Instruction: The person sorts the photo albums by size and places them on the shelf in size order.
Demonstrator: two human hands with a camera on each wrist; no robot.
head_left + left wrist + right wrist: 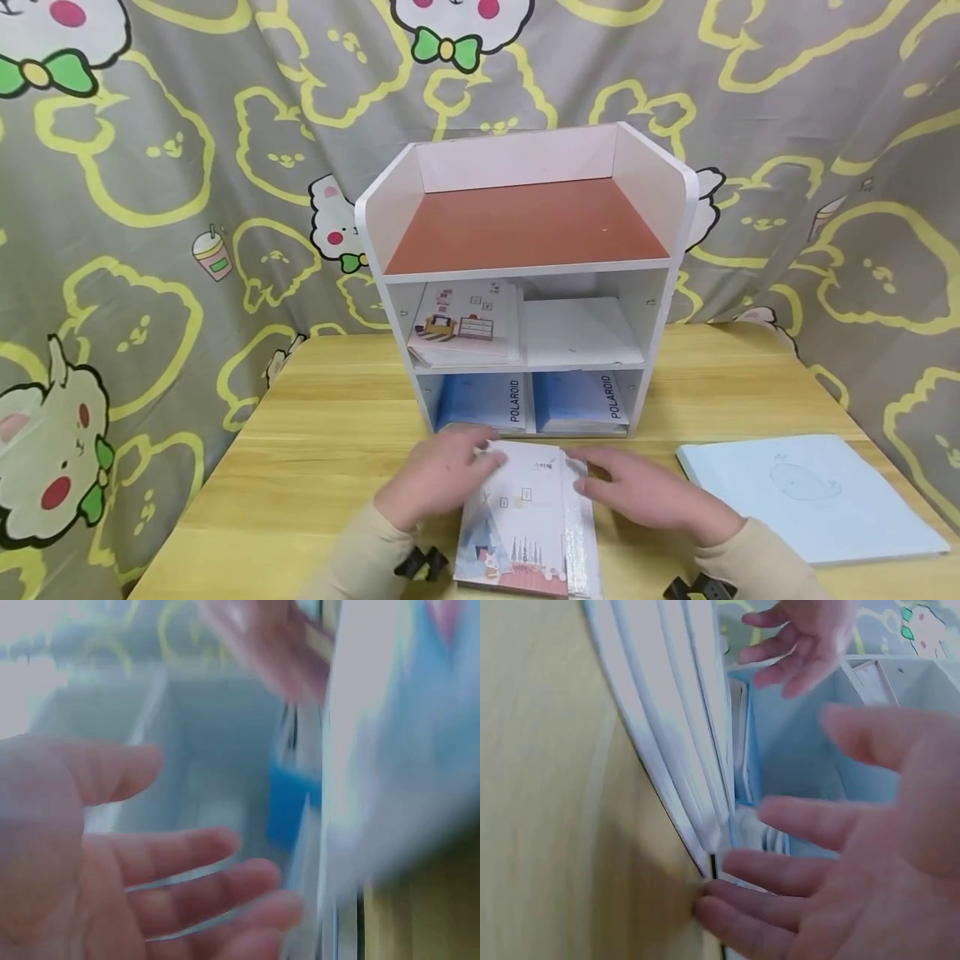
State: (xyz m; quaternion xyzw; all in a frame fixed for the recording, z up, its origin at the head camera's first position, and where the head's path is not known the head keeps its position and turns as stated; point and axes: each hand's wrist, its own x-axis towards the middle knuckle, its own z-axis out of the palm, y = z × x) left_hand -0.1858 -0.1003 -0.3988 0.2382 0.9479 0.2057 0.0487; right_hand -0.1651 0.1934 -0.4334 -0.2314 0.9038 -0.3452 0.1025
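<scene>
Booklet stack [513,512]: lies just in front of the white shelf [525,225], with left hand [442,471] and right hand [645,490] also before it, fingers loosely spread, gripping nothing.

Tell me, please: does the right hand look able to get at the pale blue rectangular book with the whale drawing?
Probably yes: the right hand, fingers extended, appears to grip nothing, and the pale blue rectangular book lies to its right on the yellow wooden table, with nothing on top or between.

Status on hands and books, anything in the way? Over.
Left hand and right hand flanking book stack. Stack just before shelf. Light-blue book off right, clear of stack.
</scene>
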